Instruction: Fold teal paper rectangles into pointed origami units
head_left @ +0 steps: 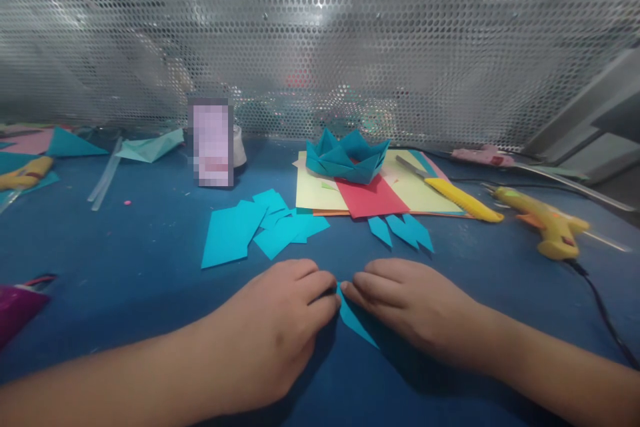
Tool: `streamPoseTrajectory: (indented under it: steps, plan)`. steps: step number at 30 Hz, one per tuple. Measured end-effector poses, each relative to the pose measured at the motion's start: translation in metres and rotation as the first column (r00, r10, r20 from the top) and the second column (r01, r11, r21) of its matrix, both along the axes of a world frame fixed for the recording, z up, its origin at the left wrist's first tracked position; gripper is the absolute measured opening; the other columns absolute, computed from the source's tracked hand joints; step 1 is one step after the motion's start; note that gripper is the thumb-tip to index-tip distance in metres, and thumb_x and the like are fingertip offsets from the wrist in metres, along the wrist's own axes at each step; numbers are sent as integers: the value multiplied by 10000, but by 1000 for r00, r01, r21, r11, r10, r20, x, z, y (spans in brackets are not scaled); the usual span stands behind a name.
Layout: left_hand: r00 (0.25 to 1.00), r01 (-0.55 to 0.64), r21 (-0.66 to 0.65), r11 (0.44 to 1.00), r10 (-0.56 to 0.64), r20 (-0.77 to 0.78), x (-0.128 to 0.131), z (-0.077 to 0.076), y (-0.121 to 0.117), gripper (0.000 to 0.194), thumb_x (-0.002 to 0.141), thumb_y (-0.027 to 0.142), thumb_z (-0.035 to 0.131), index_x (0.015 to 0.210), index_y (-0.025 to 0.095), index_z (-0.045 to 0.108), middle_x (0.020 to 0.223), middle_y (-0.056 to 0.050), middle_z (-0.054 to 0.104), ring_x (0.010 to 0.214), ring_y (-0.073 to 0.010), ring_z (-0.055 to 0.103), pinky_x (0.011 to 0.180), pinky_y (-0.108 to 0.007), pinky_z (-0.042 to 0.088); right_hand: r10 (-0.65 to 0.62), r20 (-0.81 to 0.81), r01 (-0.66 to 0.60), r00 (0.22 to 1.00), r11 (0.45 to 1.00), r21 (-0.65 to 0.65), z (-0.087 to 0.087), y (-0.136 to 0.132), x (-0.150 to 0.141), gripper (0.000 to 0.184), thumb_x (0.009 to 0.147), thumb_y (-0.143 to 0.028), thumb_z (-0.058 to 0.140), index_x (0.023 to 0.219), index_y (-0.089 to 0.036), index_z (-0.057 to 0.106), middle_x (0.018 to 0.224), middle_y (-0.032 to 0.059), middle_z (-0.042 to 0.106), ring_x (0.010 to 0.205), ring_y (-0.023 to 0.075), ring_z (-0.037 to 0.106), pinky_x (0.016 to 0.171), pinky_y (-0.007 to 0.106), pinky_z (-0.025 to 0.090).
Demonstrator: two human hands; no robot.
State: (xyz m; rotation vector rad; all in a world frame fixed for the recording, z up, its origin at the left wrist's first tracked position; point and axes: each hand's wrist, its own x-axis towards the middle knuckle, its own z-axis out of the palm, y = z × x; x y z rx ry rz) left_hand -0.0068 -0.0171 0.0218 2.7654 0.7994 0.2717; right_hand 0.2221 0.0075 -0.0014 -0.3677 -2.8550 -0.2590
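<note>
A folded piece of blue paper lies on the blue table between my hands. My left hand has its fingers bent together at the paper's upper left corner. From the other side, my right hand presses its fingers on the paper's upper right edge and covers part of it. Loose blue paper squares lie overlapping beyond my left hand. Several small folded blue pieces rest beyond my right hand. Farther back, a blue folded-paper ring with pointed tips stands on a red sheet and pale yellow sheets.
A yellow cutter knife lies across the sheets' right side. Right of it is a yellow glue gun with a black cord. Another yellow glue gun and glue sticks are at left. A perforated metal panel closes the back.
</note>
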Motion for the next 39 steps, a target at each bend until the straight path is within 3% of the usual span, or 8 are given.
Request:
streamPoseTrajectory:
  steps: [7, 11, 16, 20, 24, 30, 36, 39]
  plan:
    - [995, 43, 3, 999, -42, -95, 0, 6, -1, 323, 813, 85, 450, 1116, 144, 546, 1055, -122, 601, 974, -258, 531, 844, -401, 467, -24, 65, 26, 998, 999, -33, 0, -1, 3, 290, 939, -76, 360, 1024, -42, 635, 743, 64, 555, 651, 179, 422, 558, 336, 368]
    - [993, 48, 4, 999, -47, -107, 0, 6, -1, 335, 805, 92, 456, 1126, 147, 533, 1051, -122, 599, 973, -262, 529, 848, -407, 463, -69, 87, 73, 994, 996, -42, -3, -3, 4, 247, 924, -82, 402, 852, -122, 635, 754, 43, 523, 667, 173, 398, 576, 340, 317]
    - [998, 39, 12, 999, -38, -59, -1, 5, -1, 312, 810, 102, 467, 1109, 162, 533, 1041, -115, 600, 964, -260, 537, 848, -403, 461, -144, 94, 140, 985, 989, 43, 1, -8, 6, 326, 902, -68, 431, 613, -170, 542, 624, 21, 433, 612, 164, 335, 544, 345, 223]
    - [998, 38, 28, 999, -36, -56, 0, 6, -2, 305, 817, 97, 462, 1106, 163, 535, 1038, -116, 598, 981, -263, 531, 849, -407, 462, -99, 128, 93, 987, 994, 57, 7, -13, 7, 300, 849, -88, 508, 561, -168, 535, 597, 32, 441, 591, 161, 317, 526, 351, 183]
    - [997, 34, 44, 998, -31, -66, 0, 6, -3, 300, 835, 96, 449, 1119, 149, 532, 1017, -123, 590, 978, -264, 523, 836, -413, 471, -128, 98, 122, 987, 990, 68, 6, -18, 4, 265, 863, -80, 481, 631, -154, 585, 614, 38, 463, 596, 163, 355, 528, 338, 216]
    - [997, 3, 7, 1000, -3, -75, -1, 1, -1, 312, 842, 90, 457, 1132, 140, 559, 950, -111, 563, 933, -256, 514, 813, -416, 479, -177, 31, 176, 984, 984, 30, -1, -16, -3, 279, 913, -80, 373, 1007, -66, 635, 635, 44, 518, 567, 173, 405, 502, 328, 282]
    - [998, -33, -20, 999, 32, -48, -1, -1, -2, 261, 821, 91, 482, 1039, 133, 619, 939, -102, 540, 905, -253, 504, 800, -422, 481, -193, 54, 196, 980, 978, -76, -1, -12, -7, 289, 911, -106, 397, 1131, -81, 584, 696, 46, 561, 614, 182, 457, 542, 323, 307]
    - [999, -16, -38, 999, 14, -38, 0, 0, -4, 263, 808, 65, 471, 1022, 119, 615, 946, -105, 548, 888, -243, 509, 788, -401, 488, -184, 116, 193, 976, 978, -73, 4, -13, -8, 247, 904, -125, 420, 1068, -98, 602, 685, 44, 557, 613, 182, 437, 544, 325, 277]
